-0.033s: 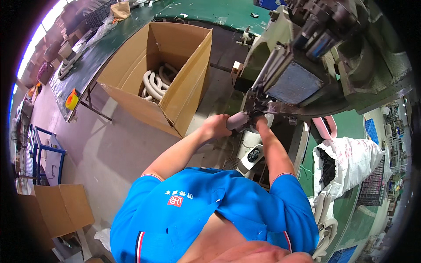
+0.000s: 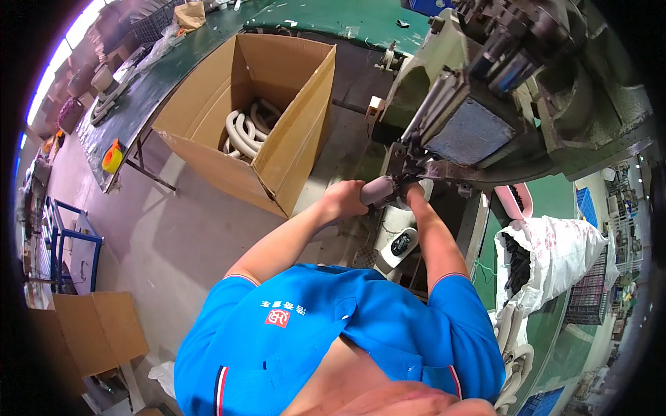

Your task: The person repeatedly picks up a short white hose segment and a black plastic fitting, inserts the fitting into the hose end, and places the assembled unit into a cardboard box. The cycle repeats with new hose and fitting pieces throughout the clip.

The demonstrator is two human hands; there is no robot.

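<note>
Far left of the big open cardboard box (image 2: 277,111), a blue metal rack (image 2: 59,243) stands on the floor, and below it sits a second, smaller carton (image 2: 97,329). Up along the dark green bench (image 2: 149,87) left of the box there's a round yellow-and-orange roll (image 2: 112,156) near the bench edge. The box itself is plain brown, flaps up, with pale curved hose pieces (image 2: 243,132) piled inside.

Just right of the box, the left hand (image 2: 345,199) is wrapped around a short grey-mauve tube (image 2: 378,188), fingers curled tight about its near end. The tube's far end points into the clamp of the heavy grey-green machine (image 2: 499,104). The right hand (image 2: 415,191) is up at that same spot, touching the tube's tip; its fingers are tucked under the machine's bracket, so I cannot tell whether they pinch or press.

The machine's body overhangs both hands. Below them is a white part with a black round face (image 2: 401,244). Well right of the box, a white sack (image 2: 555,256) gapes open, dark pieces inside, with a pink object (image 2: 517,201) just above it.
</note>
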